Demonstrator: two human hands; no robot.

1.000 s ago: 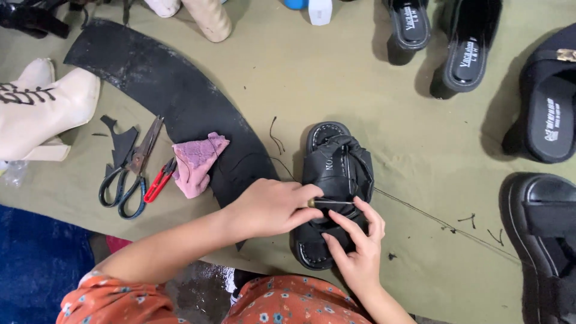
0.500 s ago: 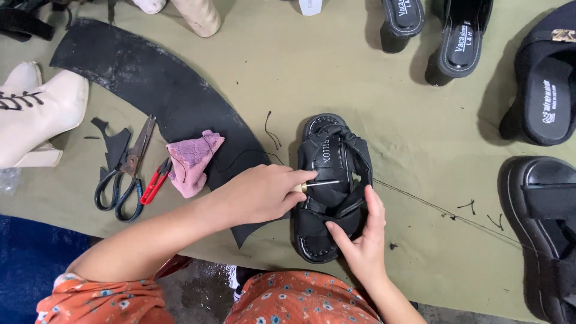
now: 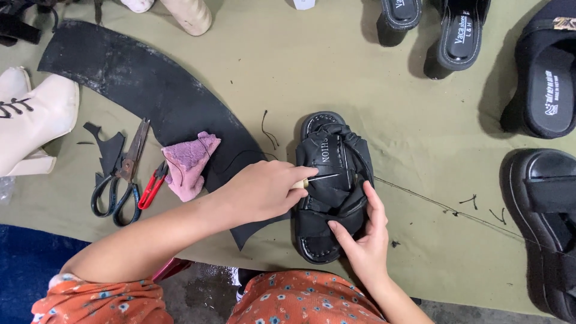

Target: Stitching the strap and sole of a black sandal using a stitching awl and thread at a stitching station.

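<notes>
1. Since the earlier frames the left hand [image 3: 264, 192] has been drawing back leftward along the sandal's strap, so that the thin metal shaft of the awl [image 3: 321, 177] is now showing between its fingertips and the strap, while the right hand [image 3: 366, 243] has been sliding from the strap's top down to the sandal's right side.
2. Nearest the person, the right hand is lying half open, palm against the near-right edge of the black sandal [image 3: 333, 186], with the index finger reaching up along the crossed straps; it is bracing rather than gripping.
3. Just beyond, the left hand is closing around the pale handle of the awl, thumb and fingers pinched tight, and is sitting just left of the sandal, touching its left edge.
4. The sandal is lying on the olive cloth [image 3: 300, 78] in the middle, its long axis running near to far, toe end away; the awl is crossing it at right angles, pointing right toward the right hand's index finger.
5. Further left, a pink rag [image 3: 187, 163], red snips [image 3: 153, 185] and scissors [image 3: 123, 180] are resting beside the curved black rubber sheet [image 3: 144, 90].
6. Farthest off, a cream boot [image 3: 36, 120] is standing at the left and other black sandals [image 3: 549, 78] are lining the right and far edges.
</notes>
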